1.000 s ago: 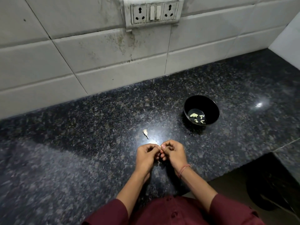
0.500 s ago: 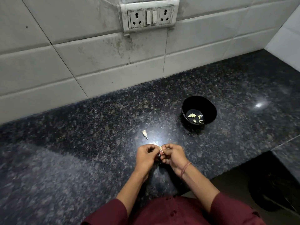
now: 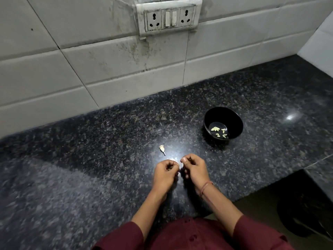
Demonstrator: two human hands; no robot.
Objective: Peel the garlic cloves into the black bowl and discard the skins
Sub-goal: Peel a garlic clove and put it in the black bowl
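Your left hand (image 3: 164, 175) and right hand (image 3: 193, 170), fingers curled, pinch a small pale garlic clove (image 3: 181, 164) between their tips over the countertop (image 3: 90, 159), slightly further apart than half a second ago. The black bowl (image 3: 234, 117) holding peeled cloves (image 3: 215, 129) and the loose garlic piece (image 3: 162, 148) beyond your hands lie where they were.

The left grip (image 3: 166, 175) and the right grip (image 3: 195, 170) have eased slightly apart. Half a second ago their knuckles pressed together; now a narrow dark gap shows between them below the fingertips. The garlic clove (image 3: 181, 165), pinched between the two grips, shows a little more of its pale surface. The right grip's thumb tip has risen just above it.
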